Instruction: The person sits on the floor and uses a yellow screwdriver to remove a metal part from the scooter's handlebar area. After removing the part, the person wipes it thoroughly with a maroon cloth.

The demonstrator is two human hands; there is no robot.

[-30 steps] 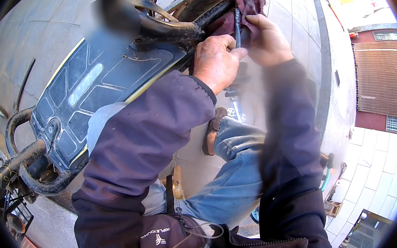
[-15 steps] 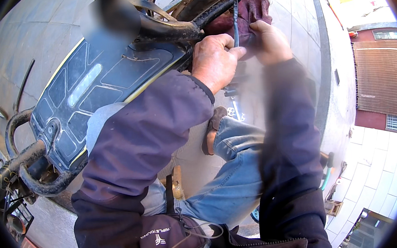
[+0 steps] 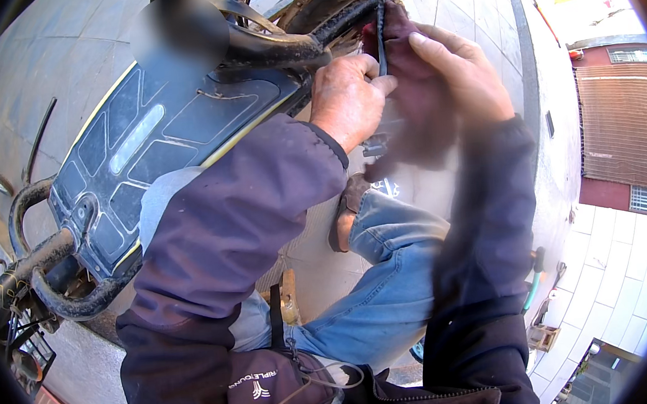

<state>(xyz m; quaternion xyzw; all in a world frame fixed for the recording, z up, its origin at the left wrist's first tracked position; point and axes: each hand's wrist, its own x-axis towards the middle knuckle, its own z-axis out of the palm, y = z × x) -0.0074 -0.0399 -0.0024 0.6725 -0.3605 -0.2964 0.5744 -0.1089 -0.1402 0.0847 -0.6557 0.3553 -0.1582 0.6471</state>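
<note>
A thin dark cable [image 3: 381, 39] hangs from the black tube frame [image 3: 357, 16] of a vehicle. Its lower end is pinched between thumb and fingers of my left hand [image 3: 345, 96]. My right hand [image 3: 466, 70] grips a dark red rag [image 3: 417, 90] just right of the cable, the thumb pressed on the cloth. The rag lies against the cable's upper part and droops below my fingers, its lower portion smeared by motion. Behind my left hand is the vehicle's footboard [image 3: 137, 141], dark with raised panels and a yellow edge.
Curved black tubes [image 3: 78, 300] stick out at the footboard's near left end. My knees in blue jeans [image 3: 376, 274] and a brown shoe [image 3: 351, 207] are below my hands. A tool with a green handle [image 3: 533, 290] lies at the right. Grey paving [image 3: 475, 4] surrounds the vehicle.
My right hand has moved slightly right, and the bunched rag now hangs lower and looser beside the cable. My left hand keeps its pinch in almost the same place.
</note>
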